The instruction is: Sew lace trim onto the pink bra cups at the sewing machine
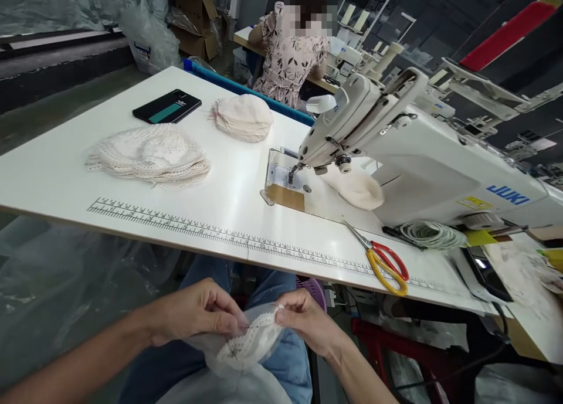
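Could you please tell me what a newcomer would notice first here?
Probably the white sewing machine on the right of the table. Next come the red-and-yellow scissors by the table's front edge, and below that edge the left hand and right hand holding lacy cloth.

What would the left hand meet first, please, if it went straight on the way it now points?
The left hand holds the white lace fabric; straight across it, the right hand probably comes first, though depth is unclear.
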Tool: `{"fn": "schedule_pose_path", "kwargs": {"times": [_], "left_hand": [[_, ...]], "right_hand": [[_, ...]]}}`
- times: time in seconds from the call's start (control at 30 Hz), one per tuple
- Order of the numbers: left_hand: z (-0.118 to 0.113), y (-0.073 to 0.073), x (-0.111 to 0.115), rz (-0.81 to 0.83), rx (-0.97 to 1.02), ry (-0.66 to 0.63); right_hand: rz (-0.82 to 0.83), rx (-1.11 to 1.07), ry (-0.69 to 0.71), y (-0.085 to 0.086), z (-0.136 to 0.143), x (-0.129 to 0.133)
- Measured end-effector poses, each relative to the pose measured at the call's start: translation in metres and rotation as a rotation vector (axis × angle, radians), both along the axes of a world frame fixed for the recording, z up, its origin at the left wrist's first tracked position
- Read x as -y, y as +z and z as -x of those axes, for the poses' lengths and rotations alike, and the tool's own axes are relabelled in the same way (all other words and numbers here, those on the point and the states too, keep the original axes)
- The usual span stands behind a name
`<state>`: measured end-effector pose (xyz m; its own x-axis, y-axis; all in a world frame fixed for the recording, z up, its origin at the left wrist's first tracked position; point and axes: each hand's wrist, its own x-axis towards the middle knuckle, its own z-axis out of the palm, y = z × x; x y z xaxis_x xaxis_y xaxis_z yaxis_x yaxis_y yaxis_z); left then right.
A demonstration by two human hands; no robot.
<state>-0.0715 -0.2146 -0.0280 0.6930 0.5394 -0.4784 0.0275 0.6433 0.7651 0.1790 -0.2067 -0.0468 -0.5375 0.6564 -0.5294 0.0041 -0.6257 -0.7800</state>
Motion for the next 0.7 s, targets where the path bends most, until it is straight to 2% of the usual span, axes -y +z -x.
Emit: {"fn": "schedule_pose_path", "kwargs": {"times": [0.37,0.53,0.7], "left_hand": [[0.002,0.000,0.005,-0.008,0.080,0.005],[0.000,-0.004,0.012,-0.046,0.005,0.061],[0.005,0.001,0.010,-0.063,0.027,0.054]], "right_hand": [[-0.031,0.024,-0.012,0.005,0.004,0.000],[-0.039,0.041,-0.025,0.006,0.006,0.001],[-0.072,0.024,0.039,0.022,0.014,-0.005]]}}
